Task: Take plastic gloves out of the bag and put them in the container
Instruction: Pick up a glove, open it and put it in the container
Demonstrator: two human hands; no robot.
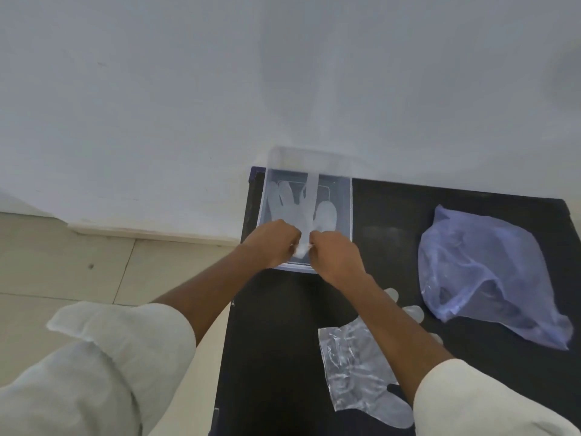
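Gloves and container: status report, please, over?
Left hand and right hand both pinching one glove's cuff, laying it in the container. Second glove waiting on table. Bag aside. Nothing blocking.

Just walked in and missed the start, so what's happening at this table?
A person is laying a clear plastic glove into the clear container at the table's far left corner. Both hands, left and right, pinch the glove's cuff at the container's near edge, its fingers spread inside. Another glove lies on the black table under the right forearm. The bluish bag sits to the right.
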